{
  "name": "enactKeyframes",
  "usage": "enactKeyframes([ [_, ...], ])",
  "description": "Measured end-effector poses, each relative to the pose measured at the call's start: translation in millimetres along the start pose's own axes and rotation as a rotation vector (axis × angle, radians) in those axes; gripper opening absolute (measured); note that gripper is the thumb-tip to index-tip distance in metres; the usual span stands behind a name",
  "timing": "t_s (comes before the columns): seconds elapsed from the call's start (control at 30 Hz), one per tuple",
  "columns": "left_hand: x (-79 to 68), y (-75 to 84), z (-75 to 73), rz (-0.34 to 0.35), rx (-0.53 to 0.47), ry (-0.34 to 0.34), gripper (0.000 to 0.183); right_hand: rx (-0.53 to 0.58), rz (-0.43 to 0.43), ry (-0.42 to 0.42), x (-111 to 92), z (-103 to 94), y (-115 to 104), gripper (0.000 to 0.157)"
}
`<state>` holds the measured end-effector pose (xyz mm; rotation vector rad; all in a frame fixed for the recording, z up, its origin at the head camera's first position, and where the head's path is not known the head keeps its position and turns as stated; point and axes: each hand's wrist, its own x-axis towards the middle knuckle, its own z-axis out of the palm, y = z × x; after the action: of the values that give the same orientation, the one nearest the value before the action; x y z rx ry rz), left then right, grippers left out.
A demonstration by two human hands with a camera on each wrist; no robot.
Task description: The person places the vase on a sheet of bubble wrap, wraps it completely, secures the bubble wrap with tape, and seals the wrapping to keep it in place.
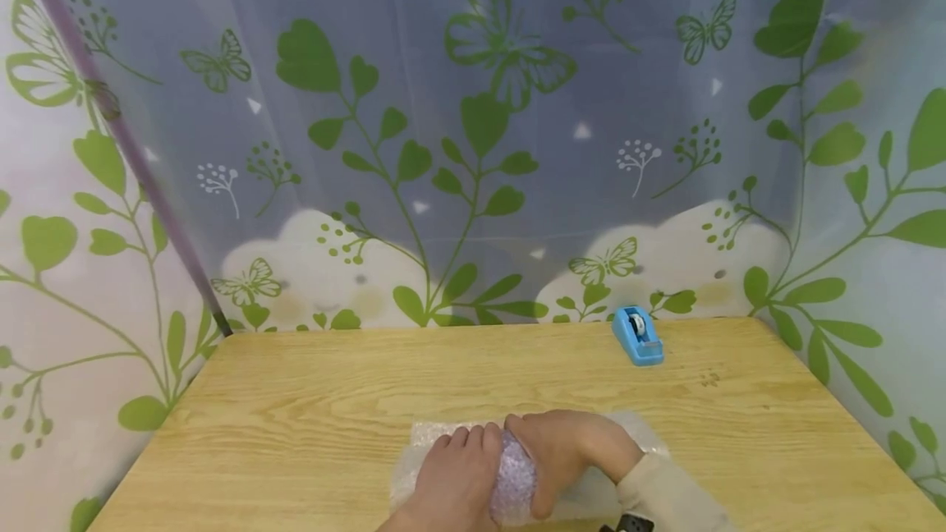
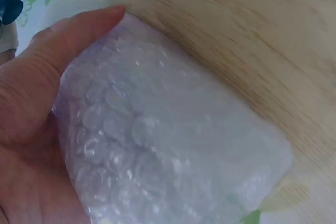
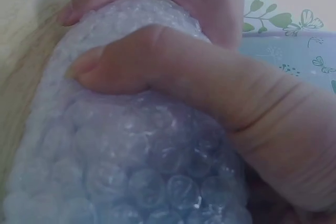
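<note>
The purple bubble-wrapped bundle (image 1: pixel 513 479) lies between the 2 hands, and the key relation is sideways: it sits to the right of the left hand (image 1: pixel 458 470) and to the left of the right hand (image 1: pixel 565 450). Neither hand is nearer, since both touch it. The exposed strip between them looks longer from near to far than from side to side, but the hands cover so much that I cannot fix the bundle's long axis.

Each grip is clamped on the bundle. In the right wrist view the right thumb (image 3: pixel 152 64) lies across the wrapped surface; in the left wrist view the left thumb (image 2: pixel 79 35) presses along its border, with the other fingers hidden there.

The bundle is toward the desk's near edge, a little right of the middle. Bubble wrap (image 1: pixel 429 435) spreads out on both sides of it over the desk (image 1: pixel 296 417). A blue tape dispenser (image 1: pixel 638 337) stands beside the far edge, toward the far right corner, well apart from both hands.
</note>
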<state>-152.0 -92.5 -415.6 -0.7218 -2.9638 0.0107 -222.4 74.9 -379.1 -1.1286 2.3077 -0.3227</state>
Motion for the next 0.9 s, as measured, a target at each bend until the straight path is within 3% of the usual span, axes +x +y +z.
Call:
enactKeyframes([
  [0.1,2.1,-1.5,0.6,0.006,-0.046,-0.017,0.086,0.041,0.018,-0.032,0.9,-2.1,2.5,0.058],
  [0.2,4.3,-3.2,0.7,0.038,-0.069,0.009,0.083,0.112,0.002,-0.049,1.1,-3.2,6.9,0.058],
  [0.4,8.0,-5.7,-1.4,0.086,-0.073,0.042,0.081,0.196,-0.182,0.011,0.7,0.3,15.0,0.055],
  [0.5,10.0,-6.3,-1.6,0.092,-0.079,0.013,0.083,0.081,-0.117,0.122,-5.8,6.4,12.9,0.071],
  [0.63,13.1,-8.9,-1.1,0.080,-0.090,-0.045,0.084,-0.184,0.036,0.294,-18.2,18.1,4.7,0.101],
  [0.77,18.4,-13.3,-2.1,0.087,-0.094,-0.078,0.079,-0.361,0.031,0.446,-25.6,31.7,-2.6,0.097],
  [0.9,24.2,-17.2,-5.4,0.084,-0.155,-0.143,0.080,-0.405,0.036,0.525,-28.2,45.5,-4.9,0.091],
])
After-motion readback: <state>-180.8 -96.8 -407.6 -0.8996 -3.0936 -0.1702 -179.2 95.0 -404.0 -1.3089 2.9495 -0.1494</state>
